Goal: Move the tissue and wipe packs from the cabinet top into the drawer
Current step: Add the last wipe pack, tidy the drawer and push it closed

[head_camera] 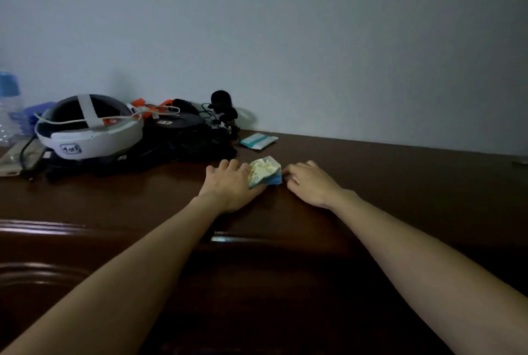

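Dark wood top [371, 172] under a grey wall [314, 40]. Left hand [231, 183] clasps a crumpled pack [264, 172], print unreadable; right hand [308, 180] touches it, fingers loose.

I cannot read the print on the crumpled tissue pack [264, 172] at the centre of the frame; my left hand [231, 183] covers its left edge, and I cannot tell whether my fingers grip it or only rest against it. My right hand [310, 183] curls its fingertips under at the pack's right corner, so contact there is unclear. The wipe pack [258, 141] further back is too small to read. At the far left edge, a bottle [10, 109] is cut off. The dark heap of cables [200, 132] behind the headset [88, 129] blurs together. The drawer front at lower left sinks into shadow.
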`<state>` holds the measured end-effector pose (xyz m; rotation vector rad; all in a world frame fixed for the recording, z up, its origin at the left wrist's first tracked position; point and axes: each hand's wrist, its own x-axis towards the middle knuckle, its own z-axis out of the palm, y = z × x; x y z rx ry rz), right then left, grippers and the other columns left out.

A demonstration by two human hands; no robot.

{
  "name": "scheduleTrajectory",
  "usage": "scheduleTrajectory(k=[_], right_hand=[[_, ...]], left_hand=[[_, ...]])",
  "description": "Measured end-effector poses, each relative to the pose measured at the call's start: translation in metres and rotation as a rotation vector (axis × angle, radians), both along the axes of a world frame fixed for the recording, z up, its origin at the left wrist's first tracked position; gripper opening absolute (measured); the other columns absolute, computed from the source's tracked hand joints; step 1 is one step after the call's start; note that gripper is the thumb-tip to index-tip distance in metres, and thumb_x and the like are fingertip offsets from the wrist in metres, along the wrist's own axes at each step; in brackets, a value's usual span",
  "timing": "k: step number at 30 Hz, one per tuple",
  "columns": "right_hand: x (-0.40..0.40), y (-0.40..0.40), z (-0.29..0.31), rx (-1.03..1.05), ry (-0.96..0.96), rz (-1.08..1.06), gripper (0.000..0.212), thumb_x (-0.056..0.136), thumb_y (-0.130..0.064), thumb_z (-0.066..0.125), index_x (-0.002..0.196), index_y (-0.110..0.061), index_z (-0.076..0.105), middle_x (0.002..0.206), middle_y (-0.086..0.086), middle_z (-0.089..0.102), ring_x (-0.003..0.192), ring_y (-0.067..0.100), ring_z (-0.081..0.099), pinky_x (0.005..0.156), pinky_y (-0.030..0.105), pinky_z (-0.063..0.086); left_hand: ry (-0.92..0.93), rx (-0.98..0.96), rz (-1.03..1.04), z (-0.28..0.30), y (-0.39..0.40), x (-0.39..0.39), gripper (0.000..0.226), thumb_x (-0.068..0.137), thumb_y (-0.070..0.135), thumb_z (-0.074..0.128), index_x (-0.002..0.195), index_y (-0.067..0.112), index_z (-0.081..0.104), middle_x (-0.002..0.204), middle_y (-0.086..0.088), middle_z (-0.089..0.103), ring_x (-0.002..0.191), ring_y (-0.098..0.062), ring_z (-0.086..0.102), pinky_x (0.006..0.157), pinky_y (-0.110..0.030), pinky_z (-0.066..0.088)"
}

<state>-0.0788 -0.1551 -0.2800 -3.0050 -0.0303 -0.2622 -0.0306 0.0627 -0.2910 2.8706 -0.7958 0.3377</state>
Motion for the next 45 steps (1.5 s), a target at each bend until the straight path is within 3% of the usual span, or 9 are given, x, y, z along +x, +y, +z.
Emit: scheduleTrajectory(k=[3, 11, 13, 16, 20, 25, 28, 33, 45], right_hand=[[-0.074, 0.024, -0.007, 0.162, -0.173, -0.006, 0.012, 0.091, -0.032, 0.053, 0.1, -0.036, 0.058, 0.09, -0.012, 0.052, 0.097, 0.018, 0.053, 0.072, 0.033, 0.038], [-0.247, 0.073, -0.097, 0.384, -0.63, 0.03, 0.03, 0.087, -0.033, 0.055, 0.117, -0.028, 0.056, 0.102, -0.006, 0.059, 0.085, 0.008, 0.058, 0.064, 0.024, 0.046], [-0.273, 0.081, -0.152, 0.477, -0.434, -0.05, 0.028, 0.091, -0.032, 0.057, 0.118, -0.029, 0.055, 0.105, -0.005, 0.061, 0.089, 0.008, 0.059, 0.069, 0.027, 0.049], [-0.303, 0.09, -0.24, 1.025, 0.087, -0.425, 0.021, 0.1, -0.026, 0.056, 0.119, -0.021, 0.061, 0.111, 0.006, 0.068, 0.1, 0.021, 0.067, 0.083, 0.038, 0.056], [-0.328, 0.076, -0.318, 1.428, 0.373, -0.898, 0.031, 0.102, -0.032, 0.048, 0.107, -0.012, 0.072, 0.086, 0.011, 0.07, 0.075, 0.024, 0.066, 0.059, 0.029, 0.049], [-0.312, 0.072, -0.371, 0.985, 0.602, -0.691, 0.017, 0.096, -0.034, 0.055, 0.091, -0.019, 0.06, 0.085, 0.003, 0.059, 0.076, 0.018, 0.055, 0.066, 0.031, 0.04], [-0.286, 0.073, -0.389, 0.802, 0.595, -0.558, 0.01, 0.096, -0.03, 0.062, 0.102, -0.023, 0.061, 0.094, 0.0, 0.066, 0.091, 0.02, 0.063, 0.078, 0.031, 0.052], [-0.252, 0.051, -0.424, 0.257, 0.436, -0.467, 0.055, 0.088, -0.035, 0.071, 0.137, -0.019, 0.052, 0.136, 0.011, 0.058, 0.132, 0.031, 0.046, 0.113, 0.044, 0.037], [-0.243, 0.043, -0.494, 0.273, 0.483, -0.486, 0.05, 0.087, -0.019, 0.072, 0.132, -0.027, 0.052, 0.136, 0.01, 0.048, 0.122, 0.026, 0.053, 0.098, 0.039, 0.052]], left_hand=[[-0.044, -0.09, -0.042, -0.006, 0.008, -0.067, 0.078, 0.086, 0.08, 0.032, 0.135, 0.022, 0.051, 0.127, -0.008, 0.057, 0.12, -0.032, 0.05, 0.094, -0.051, 0.04], [-0.25, -0.406, -0.066, -0.094, 0.044, -0.232, 0.067, 0.083, 0.069, 0.049, 0.133, 0.025, 0.052, 0.117, 0.001, 0.062, 0.108, -0.025, 0.055, 0.082, -0.042, 0.042], [-0.136, -0.355, -0.024, -0.137, 0.053, -0.258, 0.068, 0.085, 0.07, 0.048, 0.136, 0.025, 0.051, 0.12, 0.001, 0.061, 0.112, -0.025, 0.053, 0.086, -0.042, 0.042], [0.123, -0.307, 0.076, -0.204, 0.069, -0.283, 0.069, 0.089, 0.072, 0.044, 0.139, 0.025, 0.049, 0.127, 0.0, 0.059, 0.119, -0.025, 0.05, 0.095, -0.045, 0.041], [0.365, -0.214, 0.231, -0.28, 0.083, -0.295, 0.077, 0.086, 0.077, 0.044, 0.142, 0.025, 0.048, 0.131, -0.003, 0.059, 0.124, -0.026, 0.05, 0.102, -0.045, 0.041], [0.497, -0.186, 0.287, -0.339, 0.082, -0.303, 0.074, 0.083, 0.079, 0.046, 0.137, 0.028, 0.055, 0.129, -0.003, 0.061, 0.121, -0.026, 0.052, 0.095, -0.044, 0.045], [0.538, -0.145, 0.282, -0.359, 0.075, -0.302, 0.075, 0.081, 0.08, 0.044, 0.133, 0.028, 0.057, 0.128, -0.003, 0.061, 0.121, -0.027, 0.052, 0.095, -0.044, 0.041], [0.543, -0.117, 0.262, -0.388, 0.07, -0.298, 0.077, 0.079, 0.079, 0.042, 0.135, 0.026, 0.056, 0.127, -0.003, 0.061, 0.119, -0.026, 0.052, 0.094, -0.044, 0.042], [0.576, -0.097, 0.329, -0.433, 0.064, -0.292, 0.067, 0.084, 0.074, 0.052, 0.129, 0.026, 0.059, 0.125, -0.003, 0.063, 0.119, -0.025, 0.053, 0.094, -0.042, 0.043]])
